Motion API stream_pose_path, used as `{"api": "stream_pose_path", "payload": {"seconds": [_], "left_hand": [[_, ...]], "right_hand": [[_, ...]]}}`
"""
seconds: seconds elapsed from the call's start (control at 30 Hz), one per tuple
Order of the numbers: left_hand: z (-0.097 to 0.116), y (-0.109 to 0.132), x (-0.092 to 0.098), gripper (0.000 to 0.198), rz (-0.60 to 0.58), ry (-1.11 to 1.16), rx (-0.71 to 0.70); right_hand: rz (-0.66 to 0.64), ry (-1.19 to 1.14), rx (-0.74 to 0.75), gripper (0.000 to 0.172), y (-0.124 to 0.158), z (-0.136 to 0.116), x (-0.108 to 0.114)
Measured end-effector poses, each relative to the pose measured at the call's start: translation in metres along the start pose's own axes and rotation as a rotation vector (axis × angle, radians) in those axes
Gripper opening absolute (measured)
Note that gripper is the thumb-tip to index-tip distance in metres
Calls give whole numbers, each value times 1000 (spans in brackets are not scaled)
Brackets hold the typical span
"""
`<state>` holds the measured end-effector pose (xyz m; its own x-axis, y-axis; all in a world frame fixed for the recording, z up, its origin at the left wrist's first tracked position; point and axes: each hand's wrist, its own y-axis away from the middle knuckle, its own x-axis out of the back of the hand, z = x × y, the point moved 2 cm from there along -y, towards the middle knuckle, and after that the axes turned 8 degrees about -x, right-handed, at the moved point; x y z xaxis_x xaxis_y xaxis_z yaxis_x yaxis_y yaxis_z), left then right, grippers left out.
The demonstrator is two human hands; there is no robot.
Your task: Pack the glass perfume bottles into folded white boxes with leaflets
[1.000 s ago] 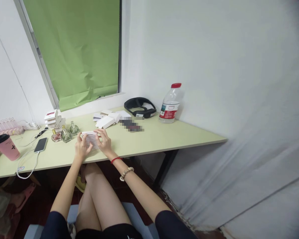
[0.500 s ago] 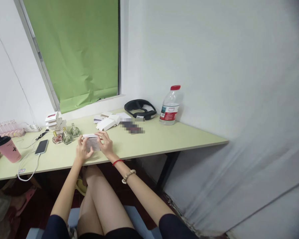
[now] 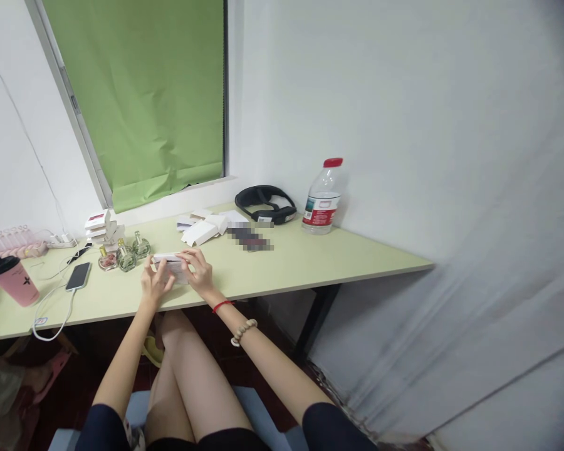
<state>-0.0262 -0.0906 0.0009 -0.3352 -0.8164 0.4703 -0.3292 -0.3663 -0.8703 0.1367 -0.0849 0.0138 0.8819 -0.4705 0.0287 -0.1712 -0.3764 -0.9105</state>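
A small white box (image 3: 178, 273) with fine print on its face is held between my two hands, near the table's front edge. My left hand (image 3: 155, 279) grips its left side, thumb on the near face and fingers at the top edge. On the right side, my right hand (image 3: 196, 270) has its fingers along the top edge by what looks like the flap. To the left of the box stand several glass perfume bottles (image 3: 127, 257) with gold necks. Behind them is a stack of small white boxes (image 3: 102, 227). Whether anything is inside the held box is hidden.
Flattened white cartons (image 3: 203, 230) lie behind my hands, beside a black headset (image 3: 266, 205). A red-capped water bottle (image 3: 320, 203) stands by the wall. Leftward are a phone (image 3: 78, 277) on a white cable and a pink tumbler (image 3: 16, 283). Another person sits at the far left.
The box has tipped a little in my hands, so its top edge shows more and its printed face less. The other person's hand at the far left has mostly left the view.
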Motion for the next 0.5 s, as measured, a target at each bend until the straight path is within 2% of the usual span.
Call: {"api": "stream_pose_path", "payload": {"seconds": [0.1,0.27,0.5], "left_hand": [[-1,-1,2,36,-39,15,7],[3,-7,8,38,-99,0,-69],[8,-10,10,39,-105,20,-87]], "right_hand": [[-14,1,-19,30,0,0,0],[-41,8,-77,32,-1,0,-1],[-90,-1,-146,33,0,1,0]]}}
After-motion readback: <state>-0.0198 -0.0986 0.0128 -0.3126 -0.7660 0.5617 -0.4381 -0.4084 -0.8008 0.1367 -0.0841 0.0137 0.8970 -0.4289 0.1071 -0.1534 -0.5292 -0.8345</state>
